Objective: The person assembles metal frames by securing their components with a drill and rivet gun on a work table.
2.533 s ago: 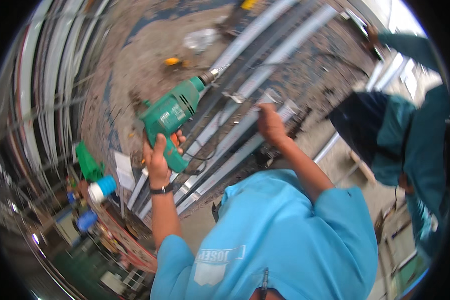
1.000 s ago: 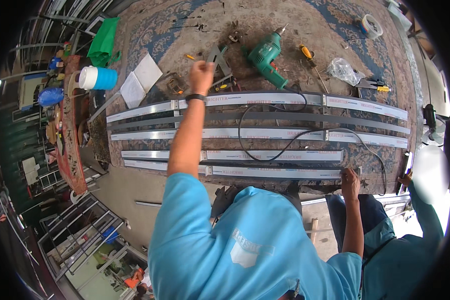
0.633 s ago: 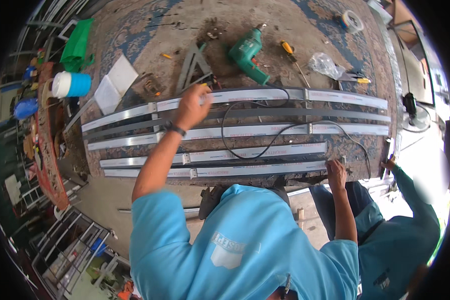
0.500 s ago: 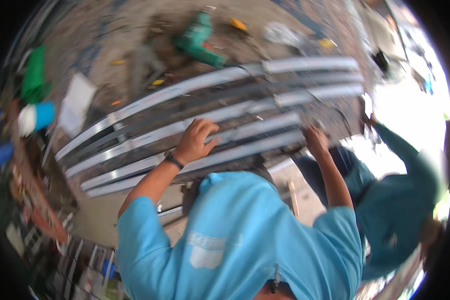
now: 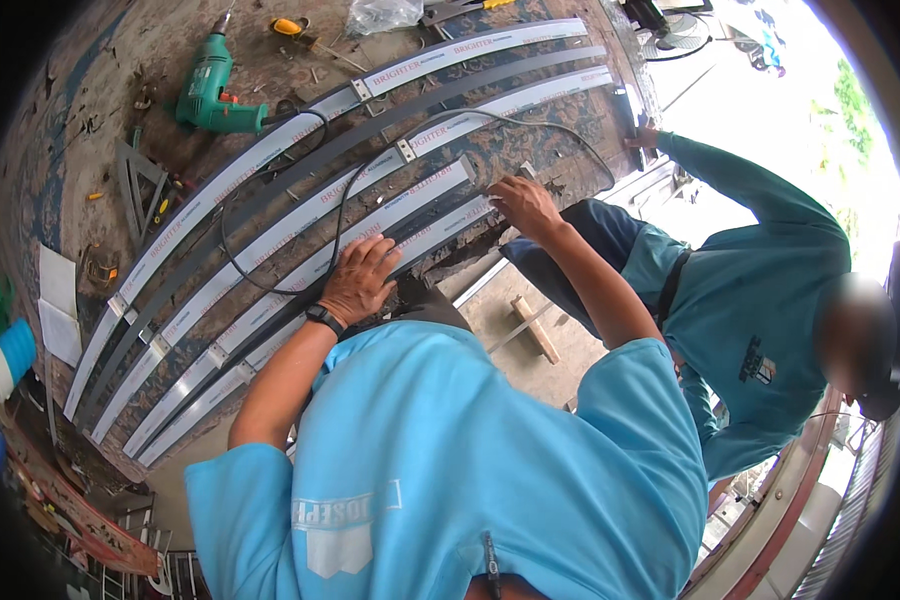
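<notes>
Several long aluminium bars with printed film lie side by side on the worktable, looking curved through the lens. My left hand (image 5: pixel 358 278) rests palm down with its fingers outstretched across the two nearest bars, beside a loop of black cord (image 5: pixel 342 215). At the right end of the nearest aluminium bar (image 5: pixel 438 232), my right hand (image 5: pixel 530 208) has its fingers bent and closed around the tip; its thumb is hidden. The second aluminium bar (image 5: pixel 420 198) ends just left of that hand. A small metal piece (image 5: pixel 527 171) lies beyond my right fingers.
A green power drill (image 5: pixel 208 85) lies at the far left with its cord crossing the bars. Near it are a metal triangle square (image 5: pixel 138 185) and a yellow-handled tool (image 5: pixel 290 27). A co-worker (image 5: pixel 760 270) in teal stands at right, one hand on the table's end.
The view has swung, shifting the bars and drill leftward in the picture. My left hand has gone from raised and curved to lying flat. My right hand stays near the nearest bars' right end.
</notes>
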### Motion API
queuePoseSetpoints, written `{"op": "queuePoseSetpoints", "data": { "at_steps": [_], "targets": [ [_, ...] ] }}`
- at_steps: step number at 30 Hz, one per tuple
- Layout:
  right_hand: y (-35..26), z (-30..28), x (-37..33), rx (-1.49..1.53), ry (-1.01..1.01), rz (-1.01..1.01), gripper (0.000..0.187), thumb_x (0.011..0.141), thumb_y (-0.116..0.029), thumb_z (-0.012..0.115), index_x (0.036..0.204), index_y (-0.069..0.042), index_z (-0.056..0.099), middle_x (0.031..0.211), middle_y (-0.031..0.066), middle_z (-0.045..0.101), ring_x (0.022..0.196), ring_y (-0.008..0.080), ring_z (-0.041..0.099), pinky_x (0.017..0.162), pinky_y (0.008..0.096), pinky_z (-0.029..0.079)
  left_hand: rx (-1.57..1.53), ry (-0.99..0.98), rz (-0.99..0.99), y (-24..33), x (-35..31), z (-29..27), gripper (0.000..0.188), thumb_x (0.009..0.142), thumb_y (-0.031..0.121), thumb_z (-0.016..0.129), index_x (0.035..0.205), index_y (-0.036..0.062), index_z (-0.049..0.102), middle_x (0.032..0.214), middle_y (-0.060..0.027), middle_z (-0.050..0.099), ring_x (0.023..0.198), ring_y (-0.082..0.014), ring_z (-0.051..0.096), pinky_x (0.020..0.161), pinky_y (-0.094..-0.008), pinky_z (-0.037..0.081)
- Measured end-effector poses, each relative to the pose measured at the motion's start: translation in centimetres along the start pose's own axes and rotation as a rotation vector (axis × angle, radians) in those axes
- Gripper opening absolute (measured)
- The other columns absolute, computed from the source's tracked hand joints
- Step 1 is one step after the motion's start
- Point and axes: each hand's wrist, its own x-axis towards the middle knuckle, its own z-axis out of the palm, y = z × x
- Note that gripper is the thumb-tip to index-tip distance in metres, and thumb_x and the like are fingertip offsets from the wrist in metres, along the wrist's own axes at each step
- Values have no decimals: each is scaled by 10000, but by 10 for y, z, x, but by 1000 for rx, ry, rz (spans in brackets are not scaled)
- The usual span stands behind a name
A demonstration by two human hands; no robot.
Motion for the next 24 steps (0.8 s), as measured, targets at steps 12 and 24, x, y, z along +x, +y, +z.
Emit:
{"op": "queuePoseSetpoints", "data": {
  "at_steps": [12,24],
  "targets": [
    [-8,16,11,-237,-228,84,154,937,-152,580,1055,-56,558,988,161,651,993,346,677,839,483,508,23,14,-32,1,1,3,655,813,252,810,1396,141,534,1441,-94,490,1422,-308,397,1194,-476,324],
    [-5,10,7,-169,-167,-70,191,942,-156,589,1104,-60,558,1017,125,625,1076,331,636,891,463,489,27,21,-34,4,2,-1,659,813,254,814,1398,142,533,1439,-81,501,1417,-289,411,1200,-472,324]
  ]
}}
